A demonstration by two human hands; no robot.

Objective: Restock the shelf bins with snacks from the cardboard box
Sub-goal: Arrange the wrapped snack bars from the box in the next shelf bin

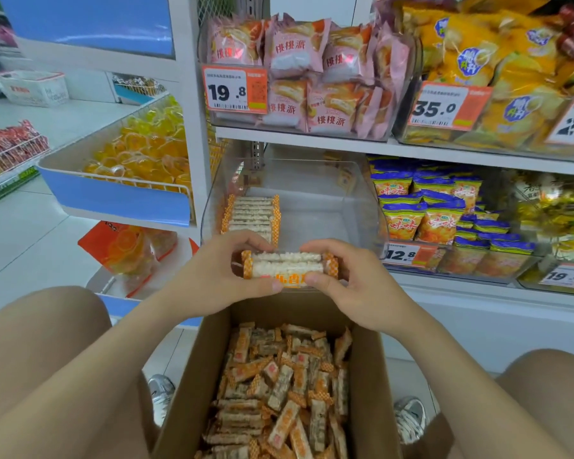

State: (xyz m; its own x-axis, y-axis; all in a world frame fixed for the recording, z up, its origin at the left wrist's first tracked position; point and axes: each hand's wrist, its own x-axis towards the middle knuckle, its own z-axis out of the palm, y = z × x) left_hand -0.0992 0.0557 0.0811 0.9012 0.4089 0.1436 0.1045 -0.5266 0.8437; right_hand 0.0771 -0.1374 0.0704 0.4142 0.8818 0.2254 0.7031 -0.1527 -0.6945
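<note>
Facing the clear hard-walled bin, bare but for a neat row at its left, with the cardboard box of loose crinkly packs below, you hold stacked puffed-rice bars crosswise before it, left grip and right grip each pinching an orange-checked end.

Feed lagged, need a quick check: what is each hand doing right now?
Left hand: grips the left end of a small stack of snack bars.
Right hand: grips the right end of the same stack.
</note>
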